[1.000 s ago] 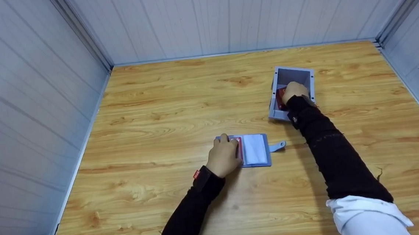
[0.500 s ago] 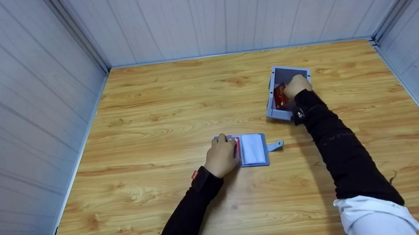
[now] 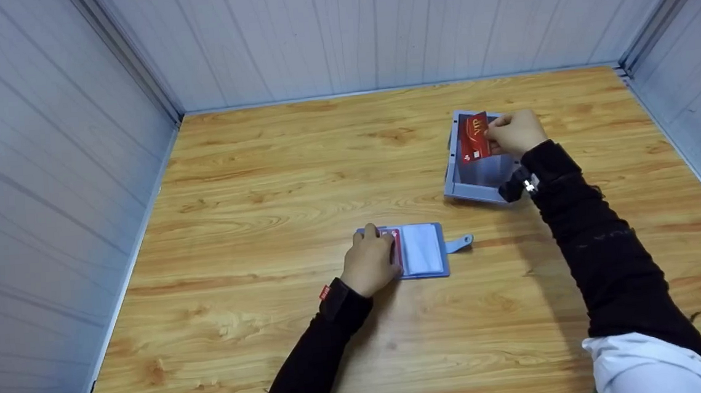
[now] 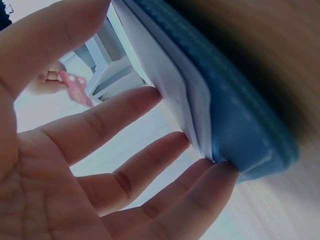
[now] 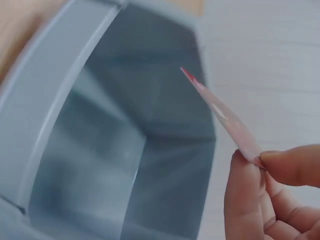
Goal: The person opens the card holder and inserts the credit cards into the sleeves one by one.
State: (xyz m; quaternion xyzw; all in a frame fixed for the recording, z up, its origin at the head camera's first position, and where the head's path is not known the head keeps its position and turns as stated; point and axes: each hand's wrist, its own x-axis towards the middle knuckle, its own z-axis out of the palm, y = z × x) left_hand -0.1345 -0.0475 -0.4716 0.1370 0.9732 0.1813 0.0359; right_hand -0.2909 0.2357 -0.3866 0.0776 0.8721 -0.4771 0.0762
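Note:
My right hand (image 3: pixel 516 132) pinches a red card (image 3: pixel 475 138) marked VIP by its edge, between thumb and fingers. The card is above the grey bin (image 3: pixel 480 192), and appears nearly edge-on in the right wrist view (image 5: pixel 227 120). My left hand (image 3: pixel 368 262) rests on the left half of a blue card holder (image 3: pixel 445 248) that lies open on the table. Its fingers (image 4: pixel 125 185) are spread, fairly straight, with their tips touching the holder. White sleeves (image 3: pixel 422 250) show on the right half. A red card (image 3: pixel 398 248) in the holder is partly hidden under the left hand.
The holder's snap strap (image 3: pixel 460 244) sticks out to the right on the wooden table (image 3: pixel 235 229). Pale panel walls (image 3: pixel 345 36) stand behind and at both sides. The bin is farther back, right of the holder.
My right hand has risen out of the bin and moved slightly right and back, bringing the red card up with it. My left hand stays on the card holder.

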